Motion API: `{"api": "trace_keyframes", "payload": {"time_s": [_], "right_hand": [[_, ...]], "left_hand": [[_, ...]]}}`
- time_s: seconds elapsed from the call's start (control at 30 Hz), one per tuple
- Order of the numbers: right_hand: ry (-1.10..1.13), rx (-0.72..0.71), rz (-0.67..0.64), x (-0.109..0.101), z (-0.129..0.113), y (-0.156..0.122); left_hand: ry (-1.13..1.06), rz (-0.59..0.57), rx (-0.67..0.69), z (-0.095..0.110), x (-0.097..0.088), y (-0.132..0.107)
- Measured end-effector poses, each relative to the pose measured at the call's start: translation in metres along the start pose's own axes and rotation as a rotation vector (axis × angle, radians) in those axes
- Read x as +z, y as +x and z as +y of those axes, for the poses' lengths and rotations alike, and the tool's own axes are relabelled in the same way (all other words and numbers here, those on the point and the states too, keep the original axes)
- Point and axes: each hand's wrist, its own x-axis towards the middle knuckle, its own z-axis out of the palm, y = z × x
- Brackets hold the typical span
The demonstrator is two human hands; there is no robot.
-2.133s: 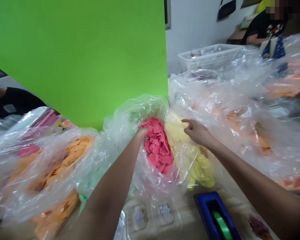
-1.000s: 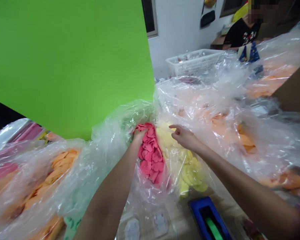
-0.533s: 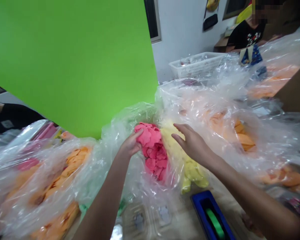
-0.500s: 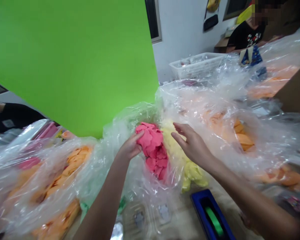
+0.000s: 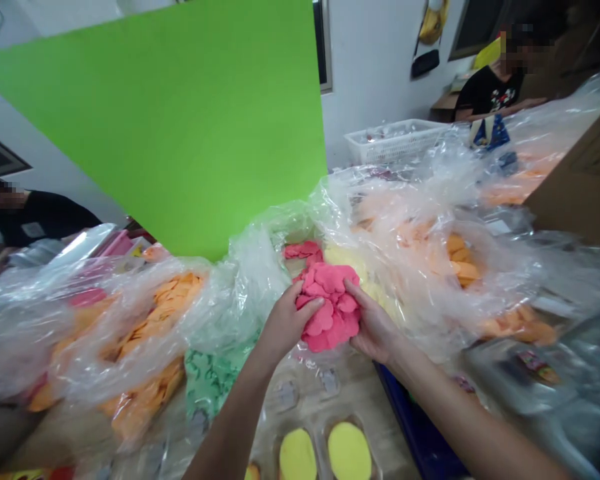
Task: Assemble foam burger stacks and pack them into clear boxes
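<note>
Hands: two; the left hand and the right hand both grip the clump, the left thumb lying across its front, the right thumb at its upper right edge.
Clump of pink, wavy-edged, petal-like pieces: one, held between the hands in front of the plastic; its overlapping pieces cannot be counted.
Loose pink pieces: one small group just behind the clump; number unclear.
Yellow flat ovals: two, in separate compartments of clear plastic on the pale wooden table, plus part of an orange-yellow shape at the lower edge.
Piles around: pale yellow pieces just behind the right hand; green pieces left of the left forearm; orange pieces on both sides, many under crumpled clear plastic sheeting.
Upright bright green board: one, behind the piles, blocking much of the background.
White slatted plastic basket: one, at the back right.
People in black shirts: two, one at each side.
In the way: the right forearm covers part of the long blue plastic holder; the clump hides some plastic behind it.
Clump's direction: front petal faces turned toward the camera; roughly rounded, so its long axis is unclear.
</note>
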Motion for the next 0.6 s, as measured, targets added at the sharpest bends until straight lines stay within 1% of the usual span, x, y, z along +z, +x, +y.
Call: {"api": "trace_keyframes", "payload": {"time_s": [0.07, 0.17, 0.27, 0.33, 0.43, 0.53, 0.6], "right_hand": [[0.064, -0.003, 0.014, 0.002, 0.004, -0.002], [0.129, -0.014, 0.017, 0.006, 0.012, -0.005], [0.163, -0.042, 0.028, 0.008, 0.021, -0.01], [0.166, -0.064, 0.044, 0.008, 0.027, -0.017], [0.147, -0.074, 0.056, 0.008, 0.036, -0.029], [0.13, -0.066, 0.074, 0.008, 0.044, -0.04], [0.128, -0.061, 0.091, 0.008, 0.049, -0.046]], "left_hand": [[0.031, 0.021, 0.017, -0.003, 0.0, -0.002], [0.087, 0.085, 0.043, -0.007, 0.002, 0.0], [0.181, 0.127, 0.096, -0.005, 0.006, 0.0], [0.253, 0.116, 0.146, -0.001, 0.007, -0.005], [0.349, 0.09, 0.199, 0.009, 0.01, -0.019], [0.411, 0.066, 0.215, 0.019, 0.013, -0.037], [0.404, 0.022, 0.202, 0.024, 0.014, -0.045]]}}
